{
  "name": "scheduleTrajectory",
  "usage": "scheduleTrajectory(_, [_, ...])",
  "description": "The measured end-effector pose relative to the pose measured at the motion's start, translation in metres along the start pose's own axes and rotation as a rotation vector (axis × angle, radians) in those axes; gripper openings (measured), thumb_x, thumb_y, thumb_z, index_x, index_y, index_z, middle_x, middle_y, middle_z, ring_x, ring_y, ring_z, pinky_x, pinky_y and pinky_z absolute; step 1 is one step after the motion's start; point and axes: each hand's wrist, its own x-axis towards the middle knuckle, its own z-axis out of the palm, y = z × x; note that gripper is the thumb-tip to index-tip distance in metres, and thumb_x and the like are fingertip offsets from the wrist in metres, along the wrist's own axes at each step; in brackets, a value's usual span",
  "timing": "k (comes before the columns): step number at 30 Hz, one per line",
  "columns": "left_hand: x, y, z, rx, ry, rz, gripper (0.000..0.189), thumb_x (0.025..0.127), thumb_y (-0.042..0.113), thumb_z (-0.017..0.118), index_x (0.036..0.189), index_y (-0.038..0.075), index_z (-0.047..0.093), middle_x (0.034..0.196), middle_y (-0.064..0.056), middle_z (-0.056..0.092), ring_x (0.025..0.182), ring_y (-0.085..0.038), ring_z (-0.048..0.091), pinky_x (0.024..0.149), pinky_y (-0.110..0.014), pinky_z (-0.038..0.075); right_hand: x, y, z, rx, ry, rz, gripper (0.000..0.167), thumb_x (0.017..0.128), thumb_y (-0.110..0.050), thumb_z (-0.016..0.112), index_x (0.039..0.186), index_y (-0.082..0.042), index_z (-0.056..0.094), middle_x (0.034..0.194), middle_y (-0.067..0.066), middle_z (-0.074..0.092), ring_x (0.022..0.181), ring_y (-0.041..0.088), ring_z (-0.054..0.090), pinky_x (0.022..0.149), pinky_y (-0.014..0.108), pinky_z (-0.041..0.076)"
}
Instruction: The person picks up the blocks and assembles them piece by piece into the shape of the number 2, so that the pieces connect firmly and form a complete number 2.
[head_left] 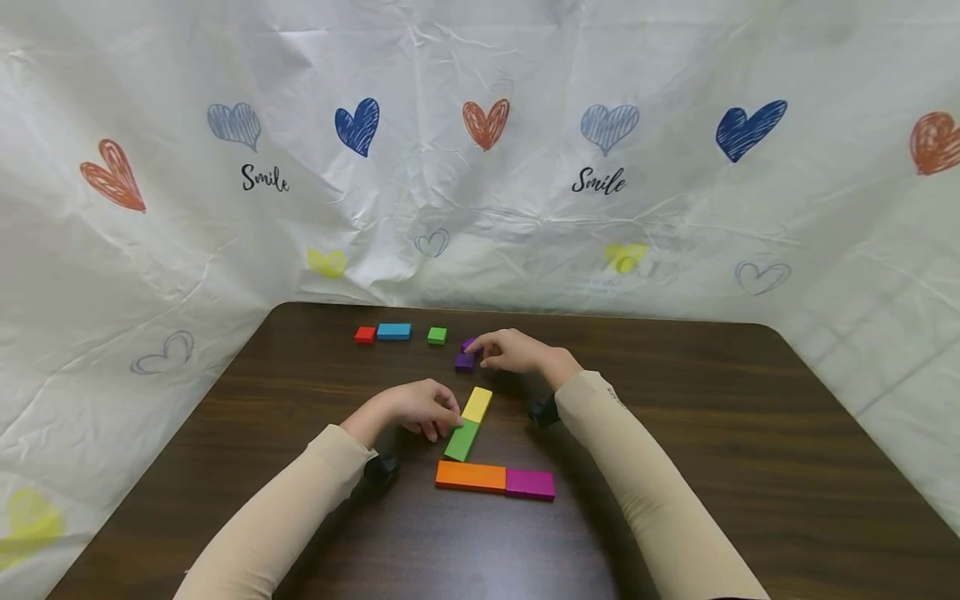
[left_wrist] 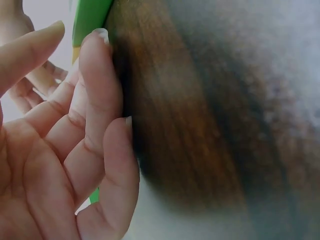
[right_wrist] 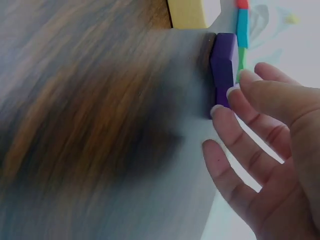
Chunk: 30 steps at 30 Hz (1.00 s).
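Note:
In the head view, my left hand (head_left: 427, 408) is beside a green block (head_left: 461, 442), its fingertips right at the block's upper left edge. A yellow block (head_left: 477, 404) meets that green block end to end, forming a slanted bar. My right hand (head_left: 513, 350) reaches to two small purple blocks. Its fingertips overlap the farther purple block (head_left: 469, 342), while the nearer purple block (head_left: 464, 363) lies just in front. The right wrist view shows relaxed fingers (right_wrist: 225, 125) spread beside the purple pair, thumb nearby. Loosely bent fingers (left_wrist: 100, 90) also appear in the left wrist view.
Closer to me, an orange block (head_left: 471, 476) and a magenta block (head_left: 530, 484) form a crosswise bar. Toward the back of the dark wooden table (head_left: 675, 433) are a red block (head_left: 365, 335), a blue block (head_left: 393, 332) and a small green block (head_left: 437, 336). A white printed sheet (head_left: 480, 200) hangs behind.

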Motion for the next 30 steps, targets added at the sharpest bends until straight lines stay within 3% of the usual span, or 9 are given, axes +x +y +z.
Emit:
scheduleTrajectory(5, [0.004, 0.002, 0.001, -0.008, -0.03, 0.003, 0.017, 0.099, 0.028, 0.069, 0.103, 0.011, 0.07, 0.078, -0.002, 0.069, 0.064, -0.012, 0.066, 0.057, -0.024, 0.046, 0.006, 0.002, 0.006, -0.068, -0.048, 0.011, 0.044, 0.102, -0.006, 0.063, 0.145, -0.015, 0.059, 0.1, 0.002, 0.064, 0.08, 0.014, 0.056, 0.074, 0.029, 0.047])
scheduleTrajectory(11, [0.007, 0.002, 0.002, -0.007, -0.035, 0.006, 0.015, 0.098, 0.026, 0.07, 0.1, 0.011, 0.069, 0.076, -0.002, 0.069, 0.062, -0.012, 0.065, 0.055, -0.024, 0.045, 0.009, -0.003, 0.011, -0.143, -0.111, -0.007, 0.052, 0.103, 0.001, 0.053, 0.152, -0.018, 0.052, 0.089, 0.005, 0.053, 0.067, 0.012, 0.04, 0.067, 0.027, 0.036])
scheduleTrajectory(19, [0.005, 0.002, -0.001, -0.015, -0.04, 0.0, 0.015, 0.098, 0.026, 0.071, 0.099, 0.011, 0.068, 0.076, -0.002, 0.068, 0.062, -0.012, 0.065, 0.054, -0.023, 0.043, 0.011, -0.007, 0.01, -0.158, -0.073, 0.031, 0.049, 0.105, 0.001, 0.044, 0.148, -0.017, 0.057, 0.114, 0.01, 0.064, 0.07, 0.015, 0.043, 0.069, 0.028, 0.038])
scheduleTrajectory(25, [0.003, 0.0, -0.002, -0.013, -0.038, -0.001, 0.016, 0.098, 0.026, 0.071, 0.099, 0.011, 0.067, 0.076, -0.002, 0.067, 0.061, -0.013, 0.064, 0.054, -0.023, 0.043, 0.011, -0.007, 0.012, -0.133, -0.043, 0.07, 0.045, 0.107, -0.003, 0.047, 0.149, -0.016, 0.056, 0.126, 0.015, 0.063, 0.061, 0.013, 0.039, 0.064, 0.026, 0.037])
scheduleTrajectory(30, [0.002, 0.0, -0.002, -0.011, -0.036, 0.003, 0.016, 0.098, 0.026, 0.07, 0.098, 0.011, 0.066, 0.076, -0.003, 0.067, 0.062, -0.013, 0.064, 0.054, -0.023, 0.042, 0.008, -0.005, 0.012, -0.139, -0.026, 0.073, 0.043, 0.106, -0.007, 0.055, 0.148, -0.014, 0.056, 0.136, 0.017, 0.061, 0.066, 0.013, 0.043, 0.067, 0.026, 0.039])
